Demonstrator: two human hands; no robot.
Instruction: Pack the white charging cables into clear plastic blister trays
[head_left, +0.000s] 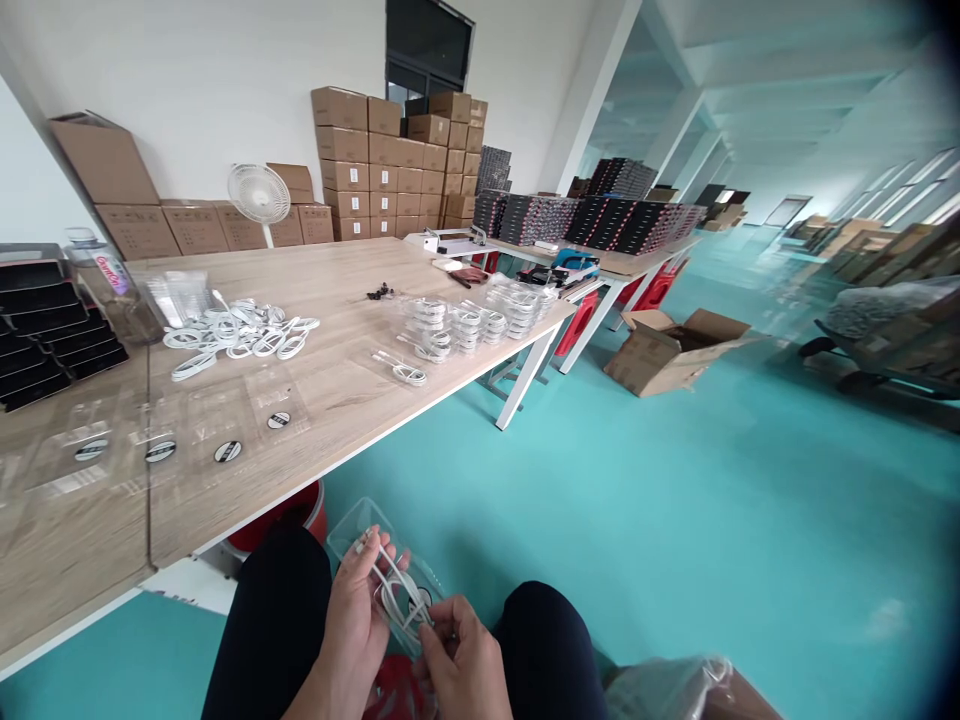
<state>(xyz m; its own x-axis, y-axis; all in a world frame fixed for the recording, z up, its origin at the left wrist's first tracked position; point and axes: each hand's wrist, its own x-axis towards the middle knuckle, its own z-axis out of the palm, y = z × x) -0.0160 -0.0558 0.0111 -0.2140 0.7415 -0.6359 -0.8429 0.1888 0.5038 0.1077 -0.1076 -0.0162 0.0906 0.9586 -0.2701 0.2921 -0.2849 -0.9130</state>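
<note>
A coiled white cable (397, 592) lies between my two hands, above my lap. My left hand (358, 610) is closed around its upper end, thumb near the plug. With thumb and fingers, my right hand (461, 650) pinches the lower part of the coil. A clear plastic bag (367, 512) with a round black-and-white sticker is behind the cable, partly hidden by my fingers; whether the cable is inside it I cannot tell. On the table (337, 440) a pile of loose white cables (240, 330) and a row of flat clear bags (225, 425) with similar stickers lie.
Bagged cables (465, 325) stand in stacks near the table's right edge. A bottle (112, 285) and black boxes (52, 335) are at left. A fan (259, 193) and cartons (375, 170) line the wall. An open carton (667, 350) sits on the green floor.
</note>
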